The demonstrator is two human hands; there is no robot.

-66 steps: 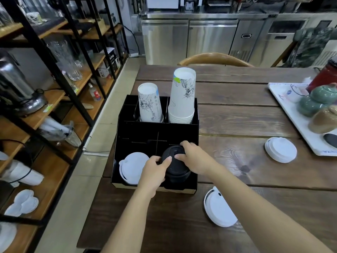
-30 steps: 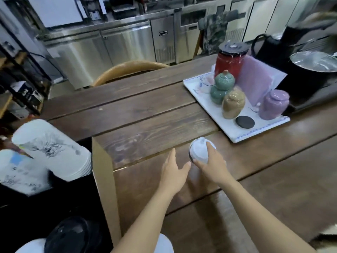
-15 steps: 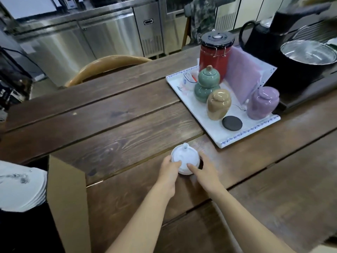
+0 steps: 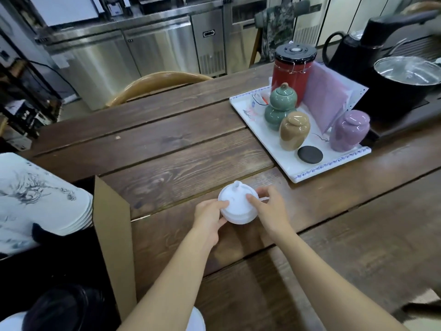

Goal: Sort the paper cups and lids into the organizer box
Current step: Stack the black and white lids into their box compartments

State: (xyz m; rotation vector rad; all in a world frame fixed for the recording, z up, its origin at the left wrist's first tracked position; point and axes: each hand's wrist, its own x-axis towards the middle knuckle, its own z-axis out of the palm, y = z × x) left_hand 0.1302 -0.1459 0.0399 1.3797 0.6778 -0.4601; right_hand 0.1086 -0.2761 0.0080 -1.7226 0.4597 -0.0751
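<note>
At the upper right of the frame a white rectangular tray (image 4: 334, 163) holds a red canister (image 4: 290, 72), green (image 4: 280, 106), tan (image 4: 294, 130) and purple ceramic jars (image 4: 349, 130).

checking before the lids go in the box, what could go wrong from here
1. The white lids look like a loose stack, pinched only at the sides by the left hand and right hand, so it could split when lifted.
2. The box has a tall wall facing them that the stack might catch on.

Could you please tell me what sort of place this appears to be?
Probably a cafe or tea shop's work area: steel under-counter fridges along the back, stacked paper cups at left, and a tray of tea jars.
</note>
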